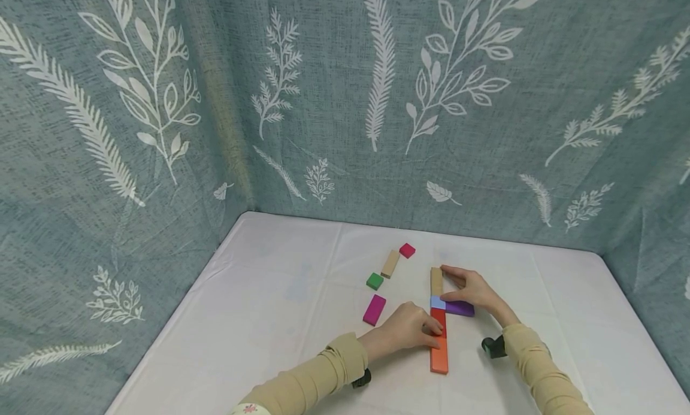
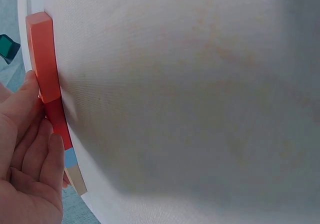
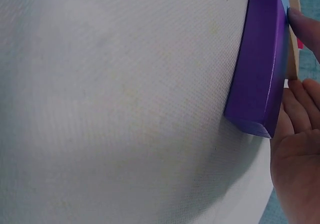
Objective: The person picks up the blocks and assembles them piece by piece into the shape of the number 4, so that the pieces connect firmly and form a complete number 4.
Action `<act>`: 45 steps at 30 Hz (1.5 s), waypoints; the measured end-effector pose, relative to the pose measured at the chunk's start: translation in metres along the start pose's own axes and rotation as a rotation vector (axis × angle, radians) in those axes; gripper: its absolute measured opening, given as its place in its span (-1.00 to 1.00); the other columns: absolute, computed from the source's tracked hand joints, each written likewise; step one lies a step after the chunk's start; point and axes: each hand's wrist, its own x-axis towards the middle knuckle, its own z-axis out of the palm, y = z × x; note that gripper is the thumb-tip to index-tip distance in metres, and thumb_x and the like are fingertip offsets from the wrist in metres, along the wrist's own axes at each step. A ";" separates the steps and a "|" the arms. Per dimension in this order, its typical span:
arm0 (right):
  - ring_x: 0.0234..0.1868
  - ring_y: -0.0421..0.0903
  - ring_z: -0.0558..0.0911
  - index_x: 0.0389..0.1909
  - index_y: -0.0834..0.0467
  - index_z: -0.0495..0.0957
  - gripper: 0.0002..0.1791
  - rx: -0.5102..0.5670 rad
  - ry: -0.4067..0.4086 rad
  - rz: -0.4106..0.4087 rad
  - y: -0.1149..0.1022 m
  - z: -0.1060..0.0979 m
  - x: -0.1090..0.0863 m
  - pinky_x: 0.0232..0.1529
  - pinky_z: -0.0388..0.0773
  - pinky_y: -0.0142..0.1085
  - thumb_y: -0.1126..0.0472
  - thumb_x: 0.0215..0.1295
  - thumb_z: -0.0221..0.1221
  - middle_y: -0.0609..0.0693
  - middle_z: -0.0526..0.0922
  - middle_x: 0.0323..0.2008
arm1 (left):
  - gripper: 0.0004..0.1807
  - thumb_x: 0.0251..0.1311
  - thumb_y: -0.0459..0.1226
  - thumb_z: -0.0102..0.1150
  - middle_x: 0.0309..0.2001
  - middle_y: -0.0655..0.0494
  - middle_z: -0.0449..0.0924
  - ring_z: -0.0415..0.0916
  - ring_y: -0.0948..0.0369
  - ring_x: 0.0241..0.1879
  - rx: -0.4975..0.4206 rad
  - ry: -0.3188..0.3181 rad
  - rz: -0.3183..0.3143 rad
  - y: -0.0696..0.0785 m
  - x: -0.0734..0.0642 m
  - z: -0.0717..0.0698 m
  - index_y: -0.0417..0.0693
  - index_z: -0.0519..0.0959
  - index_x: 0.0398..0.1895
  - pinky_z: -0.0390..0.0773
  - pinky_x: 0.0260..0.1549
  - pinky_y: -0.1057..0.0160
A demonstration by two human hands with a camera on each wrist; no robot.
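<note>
A line of flat blocks lies on the white table: an orange block point(image 1: 439, 361) nearest, then a red block point(image 1: 438, 319), a light blue block point(image 1: 437, 302) and a plain wooden block point(image 1: 436, 280). A purple block point(image 1: 460, 308) joins at the right, beside the blue one. My left hand point(image 1: 405, 326) is over the red block with fingers curled at it, the thumb by the orange block's side. At the far right part of the line, my right hand point(image 1: 475, 290) touches with its thumb at the blue block and a fingertip at the wooden block's far end.
Left of the line lie a magenta block point(image 1: 374, 309), a small green block point(image 1: 374, 281), another wooden block point(image 1: 390, 263) and a small crimson block point(image 1: 407, 250). Behind the white table point(image 1: 269, 271) hangs a blue-green leaf-patterned curtain point(image 1: 334, 115).
</note>
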 end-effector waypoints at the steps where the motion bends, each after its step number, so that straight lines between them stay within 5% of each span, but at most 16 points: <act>1: 0.37 0.27 0.24 0.34 0.39 0.20 -0.12 0.003 0.000 -0.002 0.000 0.000 0.000 0.28 0.29 0.00 0.15 0.06 0.37 0.36 0.25 0.34 | -0.75 0.00 -0.07 0.39 -0.20 0.33 0.73 0.59 0.51 -0.19 0.000 -0.001 0.000 0.000 0.000 0.000 0.11 0.75 -0.24 0.41 -0.20 0.61; 17: 0.38 0.26 0.22 0.35 0.39 0.18 -0.12 0.024 0.001 0.010 -0.001 -0.001 -0.002 0.28 0.29 -0.01 0.17 0.06 0.37 0.35 0.22 0.36 | -0.75 -0.01 -0.07 0.40 -0.22 0.32 0.73 0.60 0.50 -0.24 0.021 0.017 0.036 0.000 0.001 -0.001 0.09 0.75 -0.25 0.38 -0.27 0.64; 45: 0.35 0.26 0.28 0.35 0.30 0.23 -0.26 0.042 0.102 0.047 -0.015 -0.003 -0.006 0.26 0.33 -0.01 0.05 0.24 0.23 0.32 0.27 0.34 | -0.75 0.00 -0.07 0.39 -0.22 0.32 0.73 0.60 0.51 -0.25 0.005 0.007 0.010 0.001 0.001 -0.001 0.08 0.75 -0.25 0.40 -0.26 0.64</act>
